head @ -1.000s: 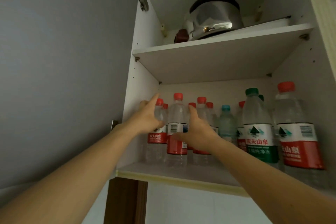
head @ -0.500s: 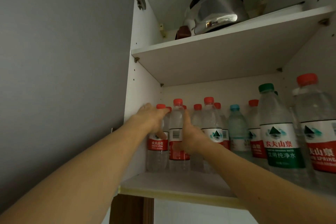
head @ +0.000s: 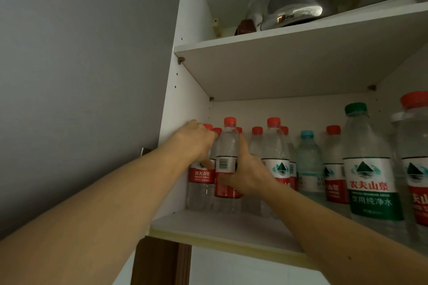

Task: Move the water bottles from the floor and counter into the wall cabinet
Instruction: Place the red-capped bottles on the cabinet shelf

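Rightmost bottle (head: 416, 157) cut by frame edge.

Head view, upward, near cabinet (head: 190, 104)

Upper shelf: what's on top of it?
On the upper shelf sit a shiny metal pot and a small dark brown object to its left. The shelf edge hides their bases and anything further back.

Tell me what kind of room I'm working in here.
Likely a home kitchen: an open wall cabinet with water bottles lined up on its lower shelf, and a steel pot stored on the shelf above.
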The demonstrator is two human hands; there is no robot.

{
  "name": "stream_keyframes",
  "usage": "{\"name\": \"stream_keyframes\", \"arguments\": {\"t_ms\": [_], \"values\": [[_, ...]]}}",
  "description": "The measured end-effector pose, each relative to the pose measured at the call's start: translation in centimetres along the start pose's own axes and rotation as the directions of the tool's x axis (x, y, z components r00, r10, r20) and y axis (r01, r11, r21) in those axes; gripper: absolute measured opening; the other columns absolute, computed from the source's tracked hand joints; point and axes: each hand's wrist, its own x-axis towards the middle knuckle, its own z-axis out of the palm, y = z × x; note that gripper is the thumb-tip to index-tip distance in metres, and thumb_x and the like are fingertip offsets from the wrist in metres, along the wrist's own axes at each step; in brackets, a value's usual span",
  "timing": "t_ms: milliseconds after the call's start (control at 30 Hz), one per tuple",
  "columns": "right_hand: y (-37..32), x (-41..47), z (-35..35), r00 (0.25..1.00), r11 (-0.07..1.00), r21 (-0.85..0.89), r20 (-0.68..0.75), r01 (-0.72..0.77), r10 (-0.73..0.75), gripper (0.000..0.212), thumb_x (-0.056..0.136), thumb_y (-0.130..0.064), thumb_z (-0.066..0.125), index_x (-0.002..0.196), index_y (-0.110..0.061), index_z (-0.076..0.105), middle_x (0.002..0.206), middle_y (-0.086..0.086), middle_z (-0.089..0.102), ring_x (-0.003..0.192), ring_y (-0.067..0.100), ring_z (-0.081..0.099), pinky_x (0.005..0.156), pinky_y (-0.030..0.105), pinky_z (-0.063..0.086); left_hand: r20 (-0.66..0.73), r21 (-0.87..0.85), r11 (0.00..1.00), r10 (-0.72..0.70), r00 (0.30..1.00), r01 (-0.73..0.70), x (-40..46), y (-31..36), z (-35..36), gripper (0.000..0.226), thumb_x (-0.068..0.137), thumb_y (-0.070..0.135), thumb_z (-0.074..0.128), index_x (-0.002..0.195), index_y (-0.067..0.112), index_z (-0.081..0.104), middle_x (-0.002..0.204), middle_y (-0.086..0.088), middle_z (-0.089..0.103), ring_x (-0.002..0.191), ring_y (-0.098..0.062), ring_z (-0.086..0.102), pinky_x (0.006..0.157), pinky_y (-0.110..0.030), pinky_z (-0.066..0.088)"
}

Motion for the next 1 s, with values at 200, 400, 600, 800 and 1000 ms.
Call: {"name": "stream_keyframes", "arguments": {"t_ms": [200, 400, 600, 800, 1000], "values": [[0.5, 0.4, 0.3, 0.999, 0.999, 0.044, 0.029, -0.018, 0.017, 0.117, 0.082, -0.019, 0.083, 0.156, -0.04, -0.006, 0.11, 0.002, 0.067, 0.091, 0.018, 0.068, 0.076, 0.032, 0.056, -0.073, 0.075, 0.997, -0.012, 0.997, 0.017, -0.8, -0.6, 0.3, 0.091, 0.074, 0.074, 0.069, 0.146, 0.025, 0.043, 0.13, -0.007, 0.058, 0.121, -0.027, 0.045, 0.104, -0.04, 0.039], [0.7, 0.5, 0.5, 1.0, 0.998, 0.056, 0.027, -0.006, 0.005, 0.117, 0.083, -0.019, 0.082, 0.156, -0.042, -0.007, 0.118, 0.003, 0.067, 0.096, 0.017, 0.067, 0.081, 0.033, 0.055, -0.09, 0.121, 0.992, -0.029, 0.995, 0.04, -0.7, -0.5, 0.3, 0.091, 0.074, 0.077, 0.067, 0.148, 0.028, 0.041, 0.131, -0.006, 0.058, 0.123, -0.028, 0.044, 0.103, -0.042, 0.036], [0.3, 0.1, 0.0, 1.0, 0.999, 0.029, 0.01, -0.021, 0.02, 0.104, 0.085, -0.02, 0.081, 0.156, -0.038, 0.007, 0.119, 0.004, 0.067, 0.103, 0.022, 0.069, 0.091, 0.044, 0.059, -0.159, 0.058, 0.997, -0.048, 0.986, 0.058, -1.6, -0.2, -0.6, 0.057, 0.088, 0.053, 0.068, 0.135, 0.022, 0.054, 0.117, -0.006, 0.065, 0.108, -0.024, 0.058, 0.091, -0.039, 0.044], [-1.2, -1.5, -2.5, 0.898, 0.962, -0.258, -0.396, 0.091, -0.191, 0.012, 0.099, -0.027, 0.061, 0.107, -0.018, 0.064, 0.094, -0.004, 0.064, 0.083, 0.014, 0.065, 0.073, 0.031, 0.058, -0.344, -0.318, 0.946, -0.175, 0.923, 0.061, -2.7, 0.5, -0.7, 0.034, 0.092, 0.036, 0.069, 0.119, 0.018, 0.06, 0.111, -0.005, 0.061, 0.093, -0.022, 0.058, 0.074, -0.037, 0.053], [0.6, -2.8, -5.9, 0.836, 0.949, -0.187, -0.536, -0.252, 0.117, 0.072, 0.086, -0.023, 0.073, 0.146, -0.018, 0.033, 0.144, 0.015, 0.038, 0.132, 0.035, 0.04, 0.105, 0.049, 0.042, -0.403, -0.569, 0.818, -0.182, 0.897, -0.09, -3.5, 4.2, 3.8, 0.092, 0.082, 0.046, 0.079, 0.154, 0.025, 0.026, 0.151, -0.006, 0.034, 0.139, -0.026, 0.035, 0.108, -0.042, 0.042]]}}
